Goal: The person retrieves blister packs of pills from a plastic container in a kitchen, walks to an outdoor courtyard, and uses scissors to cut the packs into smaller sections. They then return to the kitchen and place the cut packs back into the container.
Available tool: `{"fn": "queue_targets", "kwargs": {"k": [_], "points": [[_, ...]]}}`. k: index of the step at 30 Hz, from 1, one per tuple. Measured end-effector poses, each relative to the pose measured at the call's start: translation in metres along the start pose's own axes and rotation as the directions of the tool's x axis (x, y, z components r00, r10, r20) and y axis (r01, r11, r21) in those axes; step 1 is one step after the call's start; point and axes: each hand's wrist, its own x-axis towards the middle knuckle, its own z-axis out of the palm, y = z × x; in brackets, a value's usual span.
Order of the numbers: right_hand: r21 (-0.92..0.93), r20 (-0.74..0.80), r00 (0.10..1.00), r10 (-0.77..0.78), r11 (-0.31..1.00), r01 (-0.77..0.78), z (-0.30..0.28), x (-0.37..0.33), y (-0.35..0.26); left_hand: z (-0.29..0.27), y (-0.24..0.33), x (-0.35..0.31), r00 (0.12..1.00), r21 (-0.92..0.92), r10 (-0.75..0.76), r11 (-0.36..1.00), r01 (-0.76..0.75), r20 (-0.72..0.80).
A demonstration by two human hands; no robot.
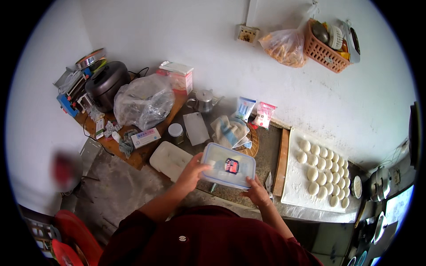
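Observation:
Between my two hands I hold a clear plastic food container [217, 165] with a blue-edged lid and a dark red label. My left hand [191, 173] is closed on its left end, thumb on top. At the near right corner, my right hand [257, 191] grips it with the thumb along the edge. The container is above the front of the counter. Just left of it lies a white styrofoam tray [169, 160]. Behind it a striped towel [231, 132] rests on a round woven mat [253, 144].
To the right, a floured white board [297, 186] bears several rows of dough balls [321, 177]. A metal teapot [204, 101], a jar [175, 131] and two packets [264, 114] stand toward the wall. A dark cooker [108, 84] and plastic bag [145, 101] occupy the left table.

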Motion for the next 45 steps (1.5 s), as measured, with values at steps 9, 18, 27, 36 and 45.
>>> {"fn": "queue_targets", "kwargs": {"k": [9,18,27,36,45], "points": [[0.251,0.122,0.982,-0.141,0.962,0.107,0.095,0.126,-0.088,-0.088,0.087,-0.078,0.949,0.221,0.132,0.973,-0.069,-0.288],[-0.189,0.216,0.828,-0.517,0.81,0.555,0.225,0.357,-0.205,-0.23,0.035,-0.203,0.743,-0.101,-0.018,0.993,-0.068,-0.669],[-0.237,-0.096,0.886,-0.453,0.875,0.422,0.262,0.54,-0.194,-0.279,0.004,-0.273,0.605,-0.167,-0.163,0.985,0.051,-0.779],[-0.583,-0.198,0.689,-0.697,0.65,0.489,0.289,0.537,-0.176,-0.312,0.01,-0.255,0.669,-0.304,-0.266,0.95,0.063,-0.694],[-0.787,-0.319,0.786,-0.53,0.61,0.092,0.317,0.461,-0.205,-0.295,0.03,-0.227,0.686,-0.14,-0.212,0.977,0.16,-0.696]]}}
